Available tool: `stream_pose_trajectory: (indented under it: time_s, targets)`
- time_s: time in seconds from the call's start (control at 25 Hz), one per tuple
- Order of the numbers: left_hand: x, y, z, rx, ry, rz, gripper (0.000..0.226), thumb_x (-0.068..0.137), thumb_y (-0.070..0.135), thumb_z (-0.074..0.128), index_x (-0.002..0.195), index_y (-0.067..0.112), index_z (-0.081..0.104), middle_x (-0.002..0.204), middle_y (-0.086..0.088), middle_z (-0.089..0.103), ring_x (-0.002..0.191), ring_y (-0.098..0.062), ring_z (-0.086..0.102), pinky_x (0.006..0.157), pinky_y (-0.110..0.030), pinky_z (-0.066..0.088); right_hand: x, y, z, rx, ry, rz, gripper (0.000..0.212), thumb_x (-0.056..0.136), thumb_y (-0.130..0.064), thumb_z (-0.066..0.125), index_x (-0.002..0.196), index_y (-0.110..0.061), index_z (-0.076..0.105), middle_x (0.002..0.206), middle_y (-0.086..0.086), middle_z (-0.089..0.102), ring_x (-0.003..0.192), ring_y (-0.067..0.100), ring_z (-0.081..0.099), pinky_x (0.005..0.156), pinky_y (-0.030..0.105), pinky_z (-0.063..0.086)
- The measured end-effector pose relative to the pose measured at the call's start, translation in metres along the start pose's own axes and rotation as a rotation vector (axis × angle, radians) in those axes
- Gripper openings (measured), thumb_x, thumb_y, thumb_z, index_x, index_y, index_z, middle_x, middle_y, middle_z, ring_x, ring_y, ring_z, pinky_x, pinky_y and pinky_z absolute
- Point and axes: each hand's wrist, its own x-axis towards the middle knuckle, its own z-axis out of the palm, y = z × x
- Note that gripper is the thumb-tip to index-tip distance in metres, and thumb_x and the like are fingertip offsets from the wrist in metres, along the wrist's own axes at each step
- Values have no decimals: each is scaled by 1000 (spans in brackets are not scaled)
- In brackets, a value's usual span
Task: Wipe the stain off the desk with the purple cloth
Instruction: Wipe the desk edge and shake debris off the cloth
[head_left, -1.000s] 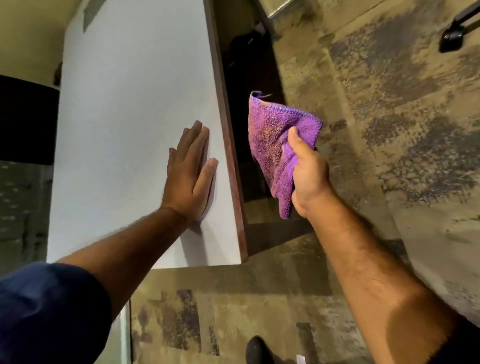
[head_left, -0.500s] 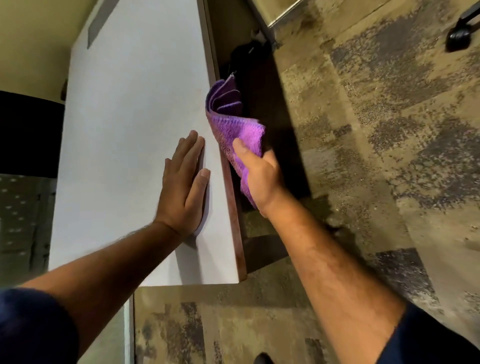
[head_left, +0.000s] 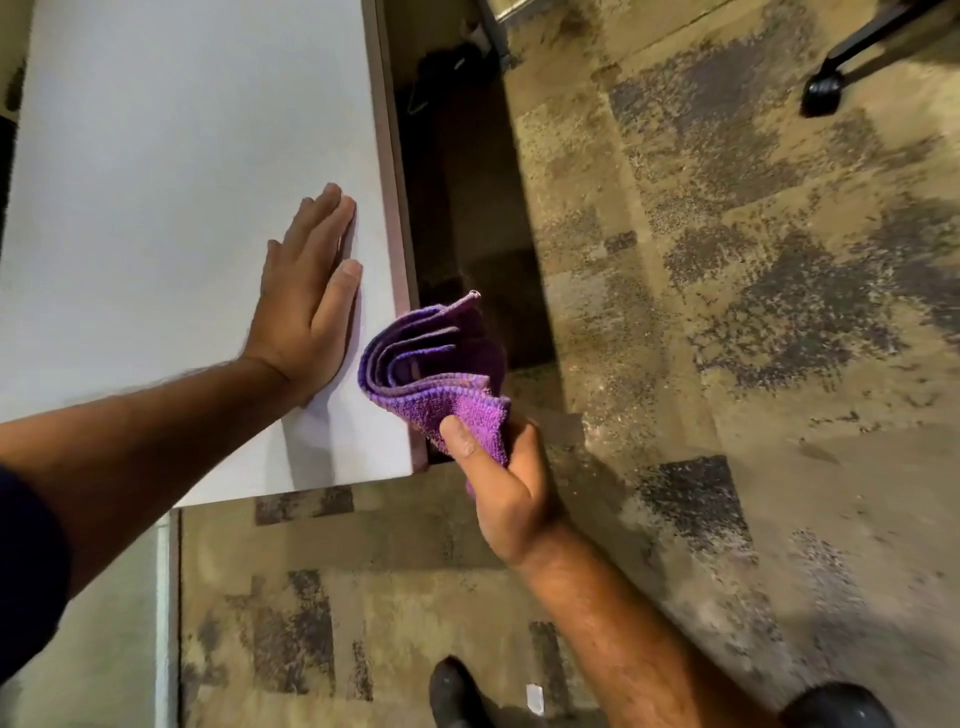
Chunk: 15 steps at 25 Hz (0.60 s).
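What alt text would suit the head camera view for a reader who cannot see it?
A person's right hand grips a folded purple terry cloth at the right edge of a white rectangular desk, near its front corner, while the left hand lies flat, palm down, on the desktop. Mottled brown carpet lies below; no stain is discernible.

the purple cloth (head_left: 431, 374) is soft and fuzzy, folded up in loose layers. it sits up in the air by the near right corner of the white bench (head_left: 182, 156). no stain shows on the bench top.
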Motion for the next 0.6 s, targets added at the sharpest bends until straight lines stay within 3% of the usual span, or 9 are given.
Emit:
stream_pose_trajectory:
  time_s: [0.08, 0.12, 0.2, 0.24, 0.32, 0.36, 0.48, 0.6]
  targets:
    - [-4, 2, 1, 6, 7, 10, 58, 111, 35, 30, 168, 22, 30, 178, 3, 20, 165, -17, 13, 134, -56, 8, -25, 5, -11, -31, -36, -27, 32, 106, -18, 57, 106, -43, 78, 94, -28, 77, 91, -7, 71, 83, 10, 52]
    - [-5, 2, 0, 6, 13, 14, 57, 112, 34, 31, 167, 22, 30, 178, 2, 21, 165, -17, 14, 134, -55, 9, -35, 5, -15, -3, -40, -23, 31, 105, -19, 58, 106, -42, 79, 97, -25, 78, 94, -3, 73, 86, 16, 56]
    - [-9, 1, 1, 24, 45, 22, 56, 112, 36, 32, 167, 23, 33, 177, 2, 25, 164, -17, 17, 135, -48, 11, -46, 0, -23, 118, 45, 54, 21, 97, -22, 67, 110, -28, 82, 108, -6, 82, 107, 20, 76, 102, 46, 60]
    - [-12, 1, 1, 39, 70, 21, 56, 112, 38, 32, 166, 22, 36, 175, 1, 29, 163, -17, 22, 135, -42, 14, -46, -3, -28, 196, 180, 146, 22, 91, -21, 71, 111, -18, 81, 108, 3, 81, 106, 28, 74, 106, 56, 58]
    - [-21, 4, 0, 51, 118, -6, 58, 110, 39, 33, 164, 19, 39, 173, -2, 35, 161, -19, 27, 133, -33, 18, -42, -12, -36, 295, 452, 276, 38, 84, -21, 73, 118, -5, 75, 108, 16, 76, 106, 34, 71, 108, 58, 56]
    - [-34, 4, 2, 30, 116, -32, 58, 111, 40, 32, 164, 18, 38, 173, -3, 33, 162, -19, 26, 133, -33, 17, -42, -19, -38, 319, 508, 312, 46, 86, -22, 74, 124, 2, 72, 113, 20, 74, 111, 36, 70, 110, 59, 54]
    - [-72, 7, 7, 22, 38, -49, 61, 112, 43, 29, 168, 20, 25, 178, -2, 20, 165, -20, 14, 135, -46, 11, -29, -36, -36, 373, 525, 312, 42, 102, -21, 66, 136, 4, 67, 133, 29, 71, 129, 44, 66, 114, 59, 51]
    - [-95, 6, 10, 59, 6, -37, 68, 109, 49, 31, 170, 22, 17, 180, -1, 10, 166, -21, 6, 135, -50, 5, -2, -40, -11, 345, 461, 296, 39, 106, -22, 62, 137, 1, 67, 131, 23, 73, 130, 41, 66, 111, 54, 54]
